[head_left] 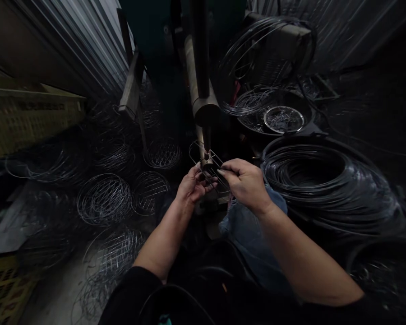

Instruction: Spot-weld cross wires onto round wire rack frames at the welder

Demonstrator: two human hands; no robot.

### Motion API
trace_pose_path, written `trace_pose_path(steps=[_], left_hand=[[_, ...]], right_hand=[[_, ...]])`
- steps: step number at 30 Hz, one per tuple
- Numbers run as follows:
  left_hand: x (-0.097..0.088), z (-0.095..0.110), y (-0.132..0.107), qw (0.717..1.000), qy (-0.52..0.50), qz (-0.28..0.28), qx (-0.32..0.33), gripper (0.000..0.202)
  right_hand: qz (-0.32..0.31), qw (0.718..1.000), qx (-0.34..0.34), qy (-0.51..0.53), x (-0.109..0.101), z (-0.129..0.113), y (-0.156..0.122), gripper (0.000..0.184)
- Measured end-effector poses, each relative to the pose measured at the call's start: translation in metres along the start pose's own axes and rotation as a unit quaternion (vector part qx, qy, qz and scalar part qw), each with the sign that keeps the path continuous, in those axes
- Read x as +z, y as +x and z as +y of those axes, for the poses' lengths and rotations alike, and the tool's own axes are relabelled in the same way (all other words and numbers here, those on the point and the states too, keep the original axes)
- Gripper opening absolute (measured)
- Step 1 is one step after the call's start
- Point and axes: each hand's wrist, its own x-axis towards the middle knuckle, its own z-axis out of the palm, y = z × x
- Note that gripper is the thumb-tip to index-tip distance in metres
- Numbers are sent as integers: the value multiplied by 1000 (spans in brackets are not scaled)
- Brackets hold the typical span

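Observation:
Between my hands is a small wire rack (219, 178), a rounded frame with thin cross wires, set at the tip of a spot welder's electrode (207, 140). My left hand (193, 184) grips its left side, thumb on top and fingers curled beneath. From the right, my right hand (245, 180) pinches the rack's wires between thumb and fingers. The upper electrode stands over the rack's far part, and a lower metal post (208, 163) shows below it. Dim light hides the exact contact.
Round wire grids (104, 199) lie in several piles on the left floor. A large wire coil (311, 176) lies at right. Behind it, a dark pan (257, 126) holds wire and a round metal dish (283, 120). Yellow crates (34, 117) stand at far left.

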Motion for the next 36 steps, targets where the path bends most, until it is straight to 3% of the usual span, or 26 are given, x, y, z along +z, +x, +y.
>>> trace_pose_path(steps=[7,15,20,23,26,28,32,36], left_hand=[[-3,9,5,1000,-12,-6,-13,21],[-4,6,10,1000,-1,8,-11,31],[-22,-11,5,983,131,35,125,39],[-40,-24,2,944,214,43,247,46],[-52,-34,8,844,372,8,386,56],[-54,-38,15,795,427,20,430,57],[-53,-40,23,755,431,61,490,62],[-54,-41,26,725,448,18,522,67]], right_hand=[[-2,1000,14,-6,9,-4,12,14],[13,999,34,-12,12,-4,17,13],[-3,999,34,7,-1,-1,-2,9],[11,998,55,42,-12,17,-34,9],[33,992,88,80,-13,40,-65,11],[50,991,82,95,-9,48,-76,10],[79,994,28,77,-3,37,-72,6],[76,996,-23,44,-4,15,-52,10]])
